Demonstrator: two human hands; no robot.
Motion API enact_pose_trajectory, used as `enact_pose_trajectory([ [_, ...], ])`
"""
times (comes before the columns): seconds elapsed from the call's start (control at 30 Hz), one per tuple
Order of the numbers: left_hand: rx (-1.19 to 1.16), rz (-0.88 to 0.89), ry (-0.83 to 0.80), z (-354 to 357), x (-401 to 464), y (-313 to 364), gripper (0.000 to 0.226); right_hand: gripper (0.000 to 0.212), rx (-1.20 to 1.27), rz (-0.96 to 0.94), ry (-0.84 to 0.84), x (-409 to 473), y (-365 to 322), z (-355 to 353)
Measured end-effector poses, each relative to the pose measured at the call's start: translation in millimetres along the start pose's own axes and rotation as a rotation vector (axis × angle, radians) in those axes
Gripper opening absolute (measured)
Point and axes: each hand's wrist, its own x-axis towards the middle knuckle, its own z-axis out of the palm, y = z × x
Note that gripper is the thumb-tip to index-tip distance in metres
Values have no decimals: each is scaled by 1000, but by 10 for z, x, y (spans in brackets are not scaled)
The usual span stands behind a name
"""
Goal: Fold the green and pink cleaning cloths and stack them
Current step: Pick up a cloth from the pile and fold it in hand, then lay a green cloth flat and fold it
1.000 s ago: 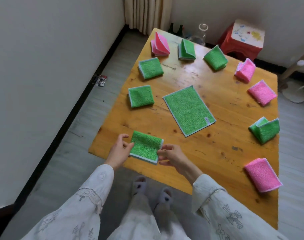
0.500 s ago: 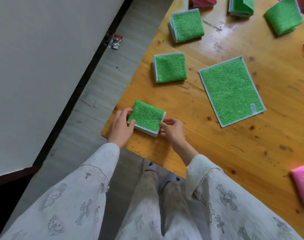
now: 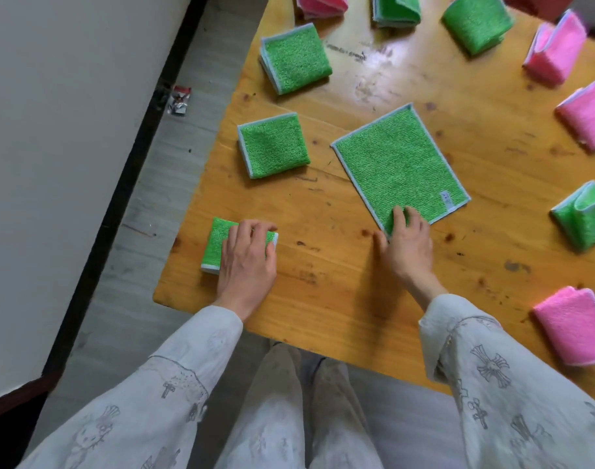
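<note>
A small folded green cloth [image 3: 216,243] lies at the table's near left corner. My left hand [image 3: 247,258] rests on it, fingers and thumb curled round its right edge. A flat unfolded green cloth [image 3: 397,160] with a pale border lies in the middle of the wooden table [image 3: 340,299]. My right hand [image 3: 408,242] has its fingers on that cloth's near corner and its thumb at the corner's edge, pinching it.
Folded green cloths [image 3: 274,150] [image 3: 294,57] [image 3: 477,23] [image 3: 584,214] and folded pink cloths [image 3: 555,50] [image 3: 587,116] [image 3: 575,326] ring the table. A wall stands at the left. A wrapper [image 3: 179,99] lies on the floor.
My right hand let go of the folded green cloth and moved right to the flat cloth's near corner. My left hand shifted onto the top of the folded cloth.
</note>
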Motion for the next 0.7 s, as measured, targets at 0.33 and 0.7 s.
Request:
enact_pose_trajectory([
  [0.33, 4, 193, -191, 439, -181, 534, 43, 22, 69, -171, 19, -577, 264, 115],
  [0.7, 315, 398, -477, 819, -596, 710, 52, 32, 453, -32, -20, -1049, 856, 80],
])
